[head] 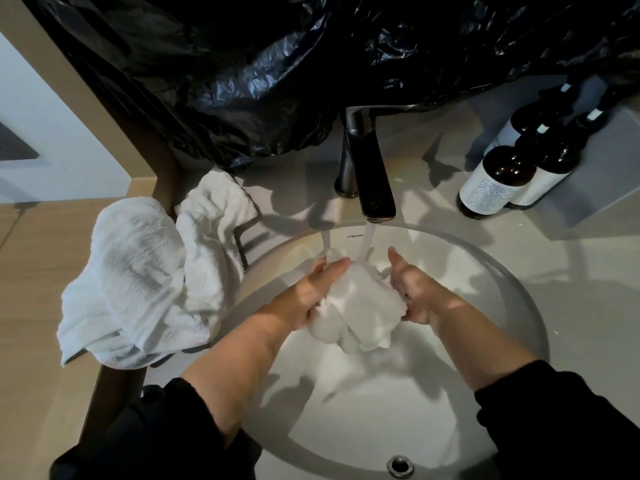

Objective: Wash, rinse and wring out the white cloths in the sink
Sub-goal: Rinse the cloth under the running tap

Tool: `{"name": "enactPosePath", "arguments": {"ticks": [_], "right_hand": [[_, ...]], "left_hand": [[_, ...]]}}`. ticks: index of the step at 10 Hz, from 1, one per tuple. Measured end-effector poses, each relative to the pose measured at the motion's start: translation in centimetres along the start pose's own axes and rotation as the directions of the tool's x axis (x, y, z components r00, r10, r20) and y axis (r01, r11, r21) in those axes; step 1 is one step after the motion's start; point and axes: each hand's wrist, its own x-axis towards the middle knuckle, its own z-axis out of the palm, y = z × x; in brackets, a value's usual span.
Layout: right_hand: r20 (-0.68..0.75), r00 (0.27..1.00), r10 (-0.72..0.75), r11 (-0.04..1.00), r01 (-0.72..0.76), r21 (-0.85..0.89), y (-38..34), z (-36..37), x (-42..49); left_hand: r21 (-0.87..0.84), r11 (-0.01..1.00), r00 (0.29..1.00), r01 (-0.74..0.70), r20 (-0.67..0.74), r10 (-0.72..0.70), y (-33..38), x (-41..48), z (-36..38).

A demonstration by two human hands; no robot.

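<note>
Head view: both hands grip one white cloth (363, 306) under the running faucet (375, 181).
I see my left hand (311, 294) and right hand (417, 292) each curled round an end of the bunched white cloth, held over the sink (505, 271) bowl. The faucet is at 12 o'clock, the spare cloths (138, 282) are heaped at 9, and the bottles (498, 181) stand at 2.

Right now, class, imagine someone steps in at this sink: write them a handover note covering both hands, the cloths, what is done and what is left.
Left hand: grips the bunched white cloth on its left side.
Right hand: grips the same cloth on the right.
The cloth is over the sink, under water running from the tap.
The heaped cloths drape over the counter's left edge; washed or not, cannot tell.
Done: this cloth is wet.
Left: probably finish rinsing, wring it, then check the heap.
</note>
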Motion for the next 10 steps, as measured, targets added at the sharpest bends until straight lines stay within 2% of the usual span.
{"name": "enactPosePath", "arguments": {"ticks": [1, 2, 3, 4, 5, 6, 7, 8, 9, 10], "right_hand": [[-0.134, 0.967, -0.216, 0.963, 0.188, -0.195, -0.6, 0.9, -0.5], [-0.088, 0.848, -0.523, 0.802, 0.454, -0.388, 1.3, 2.0, -0.2], [-0.125, 0.563, -0.817, 0.428, 0.447, -0.786, 2.5, 2.1, 0.8], [-0.121, 0.514, -0.849, 0.340, 0.356, -0.871, 0.9, 1.3, 2.1], [-0.155, 0.786, -0.599, 0.677, 0.394, -0.622, -0.8, 0.1, 2.4], [-0.262, 0.952, -0.160, 0.962, 0.091, -0.257, -1.7, -0.7, 2.4], [-0.168, 0.985, -0.044, 0.998, 0.037, -0.050, -2.2, -0.2, 0.5], [-0.071, 0.994, -0.078, 0.975, 0.091, 0.201, -1.6, 0.3, -0.2], [-0.132, 0.979, -0.156, 0.986, 0.163, 0.041, -0.8, 0.6, 0.0], [-0.191, 0.923, -0.333, 0.943, 0.332, -0.041, 0.7, 1.2, -0.4]], "left_hand": [[-0.072, 0.989, 0.991, -0.126, -0.065, 0.121, 0.8, 0.2, 1.0], [-0.412, 0.826, 0.915, -0.384, -0.049, 0.401, -0.3, 2.2, -1.4], [-0.171, 0.984, 0.958, -0.046, -0.287, -0.005, 1.8, 0.9, 1.5], [-0.202, 0.977, 0.987, 0.062, -0.131, -0.090, 1.8, -0.2, 1.7], [-0.070, 0.966, 0.958, 0.248, -0.130, -0.255, 2.0, -0.2, 1.7], [0.389, 0.881, 0.961, 0.268, -0.169, -0.218, 2.9, -1.0, 0.9], [0.228, 0.971, 0.997, 0.072, -0.023, -0.068, 2.5, -0.7, 0.4], [0.098, 0.994, 0.998, -0.056, 0.025, 0.053, 2.4, -0.5, 0.9], [0.129, 0.966, 0.965, -0.222, -0.113, 0.237, 2.5, 0.9, 1.3], [0.087, 0.968, 0.932, -0.233, -0.263, 0.248, 2.4, 1.6, 1.8]]}}
